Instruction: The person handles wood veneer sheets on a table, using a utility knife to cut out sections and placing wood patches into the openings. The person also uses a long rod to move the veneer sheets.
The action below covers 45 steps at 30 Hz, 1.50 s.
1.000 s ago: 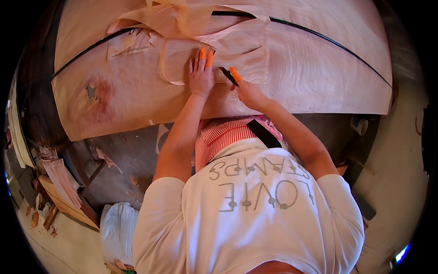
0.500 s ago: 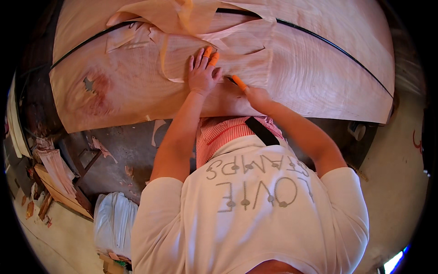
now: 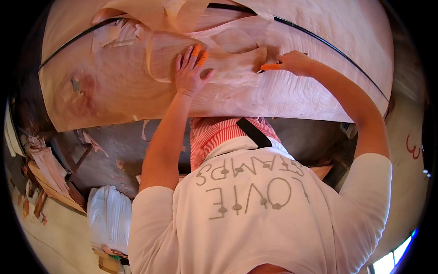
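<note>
A large sheet of pale wood veneer (image 3: 114,91) lies spread in front of me. My left hand (image 3: 190,75) presses flat on it with the fingers apart; two fingertips wear orange covers. To its right, my right hand (image 3: 295,61) is closed around a small dark-tipped blade (image 3: 261,71), whose tip touches the veneer at the edge of a loose cut piece (image 3: 237,45). An orange cover sits on that hand's forefinger. Curled cut strips of veneer (image 3: 150,18) lie at the sheet's far side. A thin black curved line (image 3: 319,39) runs across the sheet.
Below the sheet's near edge is a dark surface (image 3: 114,155) with veneer scraps. A white bag (image 3: 108,217) and stacked wood offcuts (image 3: 45,173) lie at the lower left. A red-and-white striped cloth (image 3: 219,137) hangs at my front.
My right hand has slid to the right along the veneer with the blade, away from my left hand. The left hand stays pressed on the sheet.
</note>
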Each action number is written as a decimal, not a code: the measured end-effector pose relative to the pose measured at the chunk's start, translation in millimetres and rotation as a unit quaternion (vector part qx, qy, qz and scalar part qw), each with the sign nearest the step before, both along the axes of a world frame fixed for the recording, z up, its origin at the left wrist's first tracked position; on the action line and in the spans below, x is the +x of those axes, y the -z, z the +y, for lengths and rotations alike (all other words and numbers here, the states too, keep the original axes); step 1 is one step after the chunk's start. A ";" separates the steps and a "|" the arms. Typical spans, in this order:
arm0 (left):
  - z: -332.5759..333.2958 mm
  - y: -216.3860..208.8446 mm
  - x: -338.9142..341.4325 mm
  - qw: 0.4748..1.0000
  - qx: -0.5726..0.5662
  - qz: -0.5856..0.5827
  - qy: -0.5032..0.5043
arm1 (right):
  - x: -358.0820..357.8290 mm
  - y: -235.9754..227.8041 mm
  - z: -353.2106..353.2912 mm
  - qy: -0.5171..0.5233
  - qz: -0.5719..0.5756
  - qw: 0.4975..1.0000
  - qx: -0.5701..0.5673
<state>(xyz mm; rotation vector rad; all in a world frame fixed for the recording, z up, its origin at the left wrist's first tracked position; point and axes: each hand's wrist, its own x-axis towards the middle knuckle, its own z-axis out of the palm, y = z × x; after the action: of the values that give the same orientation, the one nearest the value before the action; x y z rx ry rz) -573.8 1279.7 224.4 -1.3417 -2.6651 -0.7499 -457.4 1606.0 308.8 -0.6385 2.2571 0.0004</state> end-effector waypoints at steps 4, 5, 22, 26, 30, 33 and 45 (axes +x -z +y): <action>-1.4 -5.2 1.1 0.999 0.004 -0.030 -0.012 | -16.6 -22.4 -38.2 0.012 0.052 0.997 -0.054; -2.5 -5.2 0.8 0.999 0.009 -0.033 -0.014 | -26.8 -24.3 -52.4 0.023 0.064 0.995 -0.072; -0.7 -6.7 2.9 1.000 0.011 -0.016 0.002 | -24.4 13.8 -76.6 0.141 0.129 0.982 -0.011; 7.1 -0.1 8.5 0.993 -0.051 0.048 0.099 | -3.8 31.5 -79.3 0.182 0.232 0.953 -0.061; 19.5 -0.5 13.6 0.987 -0.040 0.015 0.155 | 33.0 71.0 -86.1 0.456 0.141 0.877 -0.060; 14.0 -1.2 12.2 0.988 -0.050 0.019 0.146 | 62.8 49.8 -119.5 0.505 0.104 0.857 -0.026; 20.2 -2.2 14.6 0.986 -0.051 0.049 0.154 | 150.3 62.7 -164.9 0.688 0.150 0.692 -0.158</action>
<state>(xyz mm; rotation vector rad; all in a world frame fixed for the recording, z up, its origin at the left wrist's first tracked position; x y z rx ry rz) -559.2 1299.9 226.6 -1.7936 -2.4819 -0.5584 -307.1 1441.1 246.2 1.1116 2.5042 -1.0943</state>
